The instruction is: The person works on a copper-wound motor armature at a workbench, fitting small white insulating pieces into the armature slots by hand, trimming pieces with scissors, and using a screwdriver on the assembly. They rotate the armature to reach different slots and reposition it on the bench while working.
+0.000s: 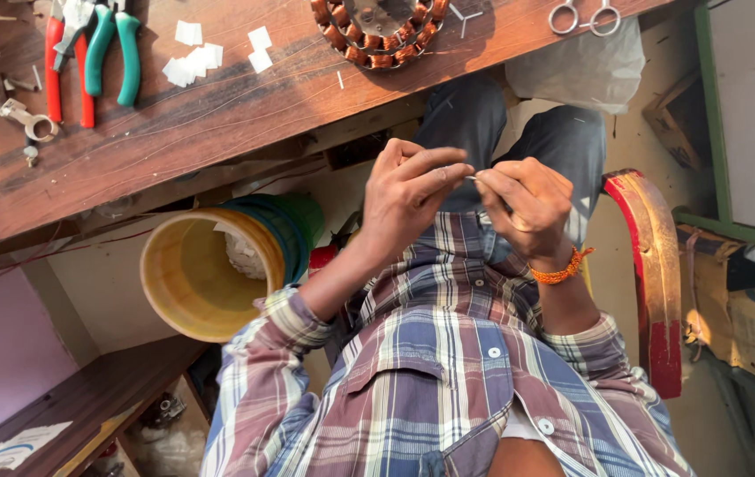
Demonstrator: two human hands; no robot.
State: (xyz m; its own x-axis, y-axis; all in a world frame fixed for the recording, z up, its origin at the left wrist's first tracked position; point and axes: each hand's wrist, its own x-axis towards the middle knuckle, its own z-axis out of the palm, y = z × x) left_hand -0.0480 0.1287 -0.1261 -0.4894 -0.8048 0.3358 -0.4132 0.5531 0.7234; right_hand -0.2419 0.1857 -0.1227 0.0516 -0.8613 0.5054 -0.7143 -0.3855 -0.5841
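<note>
Left hand (pixel 408 190): fingers curled, thumb and forefinger pinched on one end of a thin, pale, short sliver (pixel 474 178), wire or strip; too small to tell which. Right hand (pixel 526 205): likewise clenched into a pinch, fingertips (pixel 486 183) meeting the other end of the same piece.

Key relation: the sliver lies between the two hands, long axis roughly level, running from one pinch to the other. Fingertips of both hands almost touch; neither hand is clearly nearer. The piece is held in the air over the lap, not resting on anything.

Right wrist carries an orange beaded thread bracelet (pixel 561 269). Below both hands: the sleeves and front of a plaid purple-blue shirt (pixel 435 353).

Outward from the left hand: a yellow plastic bucket (pixel 190 281) sits low, well apart. Beyond both hands, the dark brown wooden worktop (pixel 245 110) carries a ring-shaped stator with copper-coloured windings (pixel 379 34), small white paper squares (pixel 196 57), green-handled pliers (pixel 114 49), red-handled pliers (pixel 66 66) and steel scissors (pixel 584 16). To the right of the right hand, a red curved chair arm (pixel 656 265).
</note>
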